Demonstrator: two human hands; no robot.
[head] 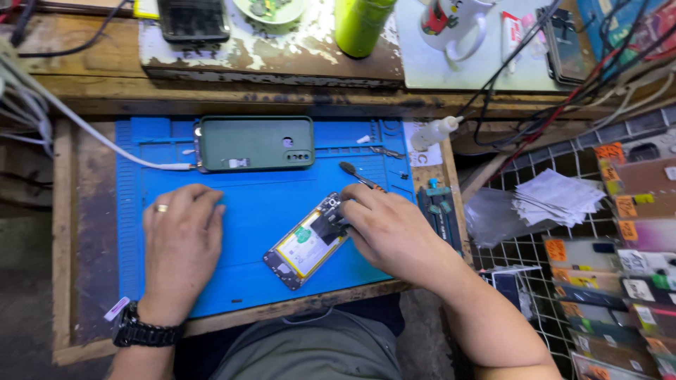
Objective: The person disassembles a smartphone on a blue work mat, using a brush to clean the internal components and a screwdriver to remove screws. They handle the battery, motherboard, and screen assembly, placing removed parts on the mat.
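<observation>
Right hand [394, 229]: our fingers are curled tight around a thin dark-tipped tool [355, 176], its working end at the top of the opened phone [306, 243], which lies askew near the front edge of the blue mat [239, 211]. Left hand [182, 239]: spread flat and holding nothing, palm down on the mat left of the phone. We would keep strokes short beside the battery, well clear of the green-cased phone [255, 143] at the mat's back edge.

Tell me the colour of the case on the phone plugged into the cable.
Dark green case, seen in the head view.
</observation>
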